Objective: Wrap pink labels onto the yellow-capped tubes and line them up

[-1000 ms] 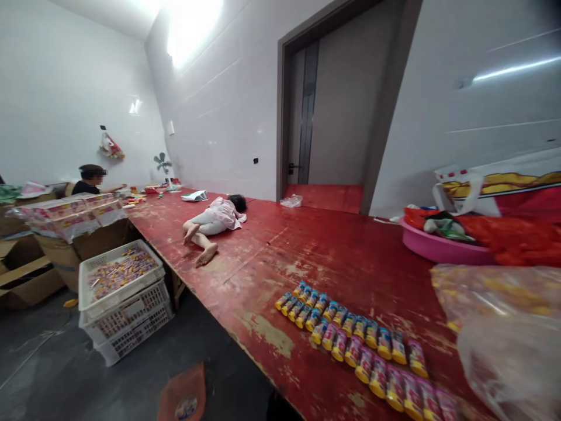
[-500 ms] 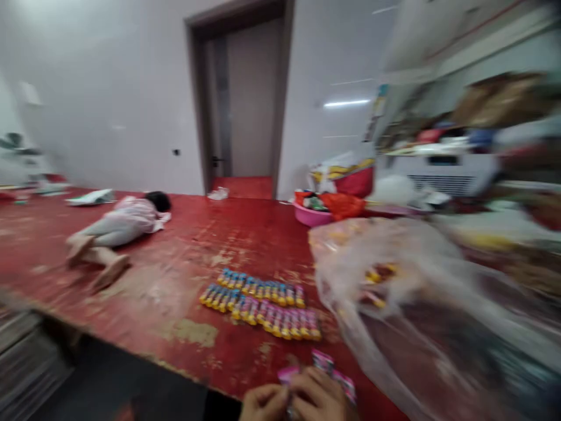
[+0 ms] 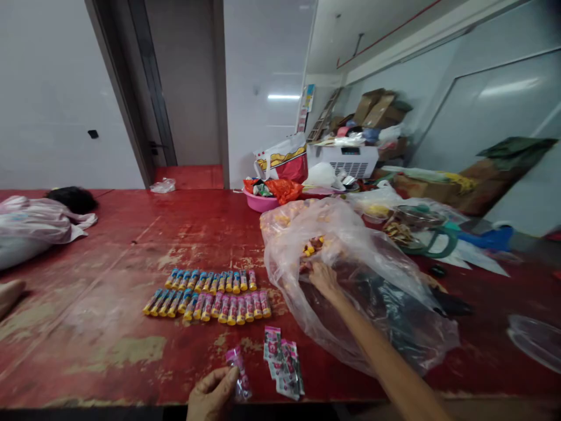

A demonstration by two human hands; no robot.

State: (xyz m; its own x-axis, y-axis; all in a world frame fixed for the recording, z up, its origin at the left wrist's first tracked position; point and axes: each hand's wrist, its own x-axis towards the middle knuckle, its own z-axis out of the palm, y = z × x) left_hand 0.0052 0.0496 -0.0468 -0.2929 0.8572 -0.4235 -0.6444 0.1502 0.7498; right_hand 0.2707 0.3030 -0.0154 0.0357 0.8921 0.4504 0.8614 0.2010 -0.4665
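Near the front edge of the red table, my left hand (image 3: 214,390) pinches a clear packet with a pink top (image 3: 239,374). Several flat pink-and-grey packets (image 3: 284,363) lie just right of it. My right hand (image 3: 323,276) reaches into the opening of a large clear plastic bag (image 3: 346,234), beside small yellow-and-brown pieces (image 3: 314,245); its fingertips are partly hidden, so what they hold cannot be made out. Farther left, two rows of small filled tubes, blue-topped (image 3: 175,303) and pink-topped (image 3: 241,310), with yellow ends, lie on the table (image 3: 131,275).
A person (image 3: 35,219) lies on the table at the far left. Behind the plastic bag stand a pink basin (image 3: 262,203) and a red-and-white bag (image 3: 284,161). At the right are a green-handled container (image 3: 440,242) and a clear lid (image 3: 537,340).
The view has turned right. My hands, close together before, have parted: my right hand has moved into the plastic bag, while my left holds the packet near the table edge.
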